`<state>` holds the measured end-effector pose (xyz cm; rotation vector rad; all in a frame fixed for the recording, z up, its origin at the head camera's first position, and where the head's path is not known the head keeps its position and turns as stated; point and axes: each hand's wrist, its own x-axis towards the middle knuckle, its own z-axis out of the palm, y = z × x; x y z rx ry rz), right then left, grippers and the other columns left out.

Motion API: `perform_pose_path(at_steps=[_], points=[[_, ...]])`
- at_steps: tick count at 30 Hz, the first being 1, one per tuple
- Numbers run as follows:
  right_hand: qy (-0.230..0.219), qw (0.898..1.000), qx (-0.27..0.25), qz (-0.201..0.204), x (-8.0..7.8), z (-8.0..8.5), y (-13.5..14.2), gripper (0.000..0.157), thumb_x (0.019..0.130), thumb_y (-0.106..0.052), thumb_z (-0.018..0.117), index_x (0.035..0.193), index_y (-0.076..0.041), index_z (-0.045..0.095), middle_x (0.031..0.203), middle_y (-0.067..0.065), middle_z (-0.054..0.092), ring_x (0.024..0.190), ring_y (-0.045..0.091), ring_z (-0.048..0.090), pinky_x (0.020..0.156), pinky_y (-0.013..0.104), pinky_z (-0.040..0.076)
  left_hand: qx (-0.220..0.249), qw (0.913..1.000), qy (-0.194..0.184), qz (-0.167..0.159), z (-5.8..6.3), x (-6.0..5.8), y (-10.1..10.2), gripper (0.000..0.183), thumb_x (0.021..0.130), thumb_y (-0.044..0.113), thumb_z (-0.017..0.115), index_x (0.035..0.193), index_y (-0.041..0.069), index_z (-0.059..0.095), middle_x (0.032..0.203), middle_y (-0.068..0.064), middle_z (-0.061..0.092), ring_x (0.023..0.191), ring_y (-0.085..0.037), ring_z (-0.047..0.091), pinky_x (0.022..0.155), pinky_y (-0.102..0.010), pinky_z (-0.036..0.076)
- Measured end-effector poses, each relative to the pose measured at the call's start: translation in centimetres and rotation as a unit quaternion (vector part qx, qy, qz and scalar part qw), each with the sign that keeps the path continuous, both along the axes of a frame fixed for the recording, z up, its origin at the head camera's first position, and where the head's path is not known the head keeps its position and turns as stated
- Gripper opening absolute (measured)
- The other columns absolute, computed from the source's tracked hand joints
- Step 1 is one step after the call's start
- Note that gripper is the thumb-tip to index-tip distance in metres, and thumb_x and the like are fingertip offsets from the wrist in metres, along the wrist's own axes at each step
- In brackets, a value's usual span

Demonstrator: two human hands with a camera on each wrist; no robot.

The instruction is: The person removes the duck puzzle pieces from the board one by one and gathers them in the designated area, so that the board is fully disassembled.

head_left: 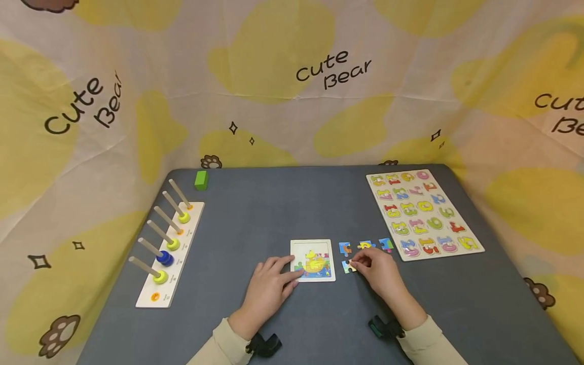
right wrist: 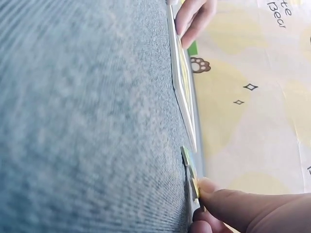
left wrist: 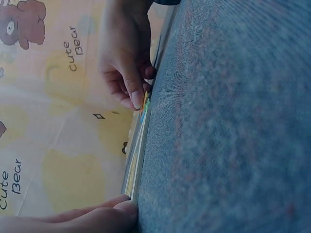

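A small white-framed jigsaw board [head_left: 295, 247] with a yellow duck picture lies flat on the table. My left hand [head_left: 269, 286] rests at its left side, extended fingers touching the frame and the picture's lower left. To the right of the board, my right hand [head_left: 380, 274] pinches a jigsaw piece [head_left: 348, 267] by its right side. The right wrist view shows the thumb on top of that piece [right wrist: 187, 158], low at the table. Further loose pieces lie just beyond: a blue-orange one [head_left: 344, 248], a yellow one [head_left: 365, 244] partly behind the fingers, and a blue-green-pink one [head_left: 386, 244].
At the left stands a white peg board [head_left: 182, 253] with upright sticks and yellow and blue rings. A green block [head_left: 201, 180] sits near the far left edge. A large number puzzle board [head_left: 388, 177] lies at the right. Patterned cloth hangs behind the grey table [head_left: 274, 208].
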<state>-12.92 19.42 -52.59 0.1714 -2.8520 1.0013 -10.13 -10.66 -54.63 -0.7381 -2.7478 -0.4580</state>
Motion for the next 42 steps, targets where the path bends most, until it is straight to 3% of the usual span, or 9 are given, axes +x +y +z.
perform_pose_path(at_steps=[7,19,24,30,36,42], points=[[0.016,1.000,0.001,0.004,-0.2,0.0,-0.4,0.014,0.085,-0.006,0.087,0.083,-0.012,0.074,0.075,-0.004,0.060,0.068,0.011,0.053,0.062,0.030,0.045,0.000,1.0000,0.008,-0.001,0.1,-0.1,-0.1,0.028,0.094,0.033,0.081,0.122,0.032,0.081,0.144,-0.001,0.062,0.124,-0.024,0.057,0.083,-0.043,0.043],[-0.021,0.999,0.032,0.038,-0.2,0.2,-0.4,0.025,0.077,-0.011,0.095,0.084,-0.016,0.071,0.083,-0.004,0.053,0.074,0.011,0.051,0.066,0.030,0.045,0.010,0.9999,0.003,-0.004,0.1,-0.1,-0.1,0.028,0.094,0.032,0.081,0.122,0.031,0.081,0.144,-0.001,0.062,0.123,-0.024,0.057,0.082,-0.041,0.042],[-0.007,0.998,0.050,0.036,-0.2,0.6,-0.4,0.027,0.078,-0.014,0.095,0.080,-0.016,0.068,0.082,-0.004,0.052,0.071,0.011,0.050,0.064,0.029,0.043,0.008,0.9999,0.008,-0.004,0.1,-0.1,-0.1,0.028,0.094,0.032,0.082,0.122,0.031,0.081,0.144,-0.001,0.062,0.123,-0.024,0.057,0.082,-0.041,0.042],[0.034,0.997,0.059,0.020,-0.3,2.4,-1.3,0.032,0.077,-0.018,0.095,0.077,-0.016,0.064,0.078,-0.004,0.049,0.065,0.011,0.046,0.057,0.029,0.040,0.001,1.0000,0.007,-0.001,0.0,0.0,-0.2,0.027,0.094,0.033,0.082,0.121,0.031,0.081,0.143,0.000,0.062,0.122,-0.024,0.057,0.082,-0.041,0.042],[0.025,0.992,0.042,0.119,-1.3,3.5,-4.9,0.018,0.083,-0.014,0.091,0.094,-0.011,0.077,0.077,-0.008,0.051,0.064,0.008,0.046,0.058,0.026,0.042,0.002,1.0000,0.008,-0.001,0.0,-0.1,-0.3,0.027,0.093,0.034,0.082,0.121,0.032,0.081,0.142,0.000,0.063,0.121,-0.024,0.057,0.083,-0.043,0.044],[-0.024,0.983,0.043,0.175,-2.2,2.4,-7.8,0.032,0.088,-0.012,0.086,0.117,-0.003,0.077,0.069,-0.007,0.048,0.056,0.006,0.041,0.055,0.025,0.036,0.016,0.9997,0.018,-0.005,-0.4,-0.2,-0.3,0.027,0.091,0.034,0.083,0.118,0.033,0.082,0.140,0.000,0.063,0.119,-0.024,0.058,0.081,-0.043,0.043]])
